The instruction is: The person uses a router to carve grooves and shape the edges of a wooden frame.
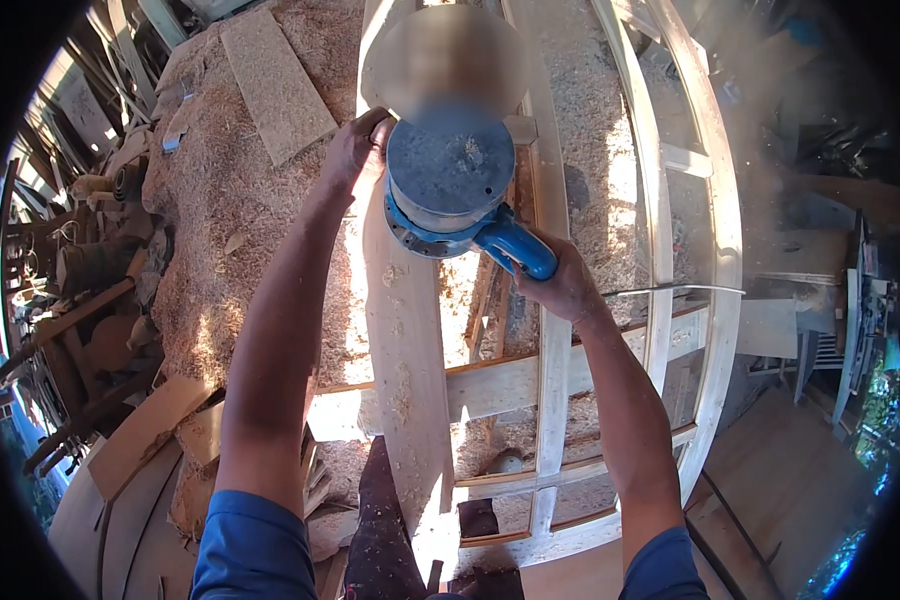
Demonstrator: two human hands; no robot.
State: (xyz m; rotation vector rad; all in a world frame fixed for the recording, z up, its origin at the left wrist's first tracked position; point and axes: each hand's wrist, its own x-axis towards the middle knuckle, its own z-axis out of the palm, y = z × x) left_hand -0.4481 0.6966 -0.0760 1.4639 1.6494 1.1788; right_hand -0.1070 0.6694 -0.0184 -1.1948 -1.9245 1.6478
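A power tool (450,165) with a round grey metal housing and a blue body stands on a long pale wooden board (405,360); it looks like a heavy wood router or planer. My right hand (562,282) is closed around its curved blue rear handle. At the tool's far left side, my left hand (363,150) grips with bent fingers; the part it holds is mostly hidden behind the housing. A blurred patch covers whatever lies just beyond the housing. Curled shavings are scattered over the board's surface.
The board rests on a wooden frame (500,385) with crossbars and curved rails at right. A thin cable (670,288) crosses it near my right wrist. Deep sawdust (240,220) covers the ground at left, with a loose flat panel (278,88). Timber offcuts (100,270) pile up at far left.
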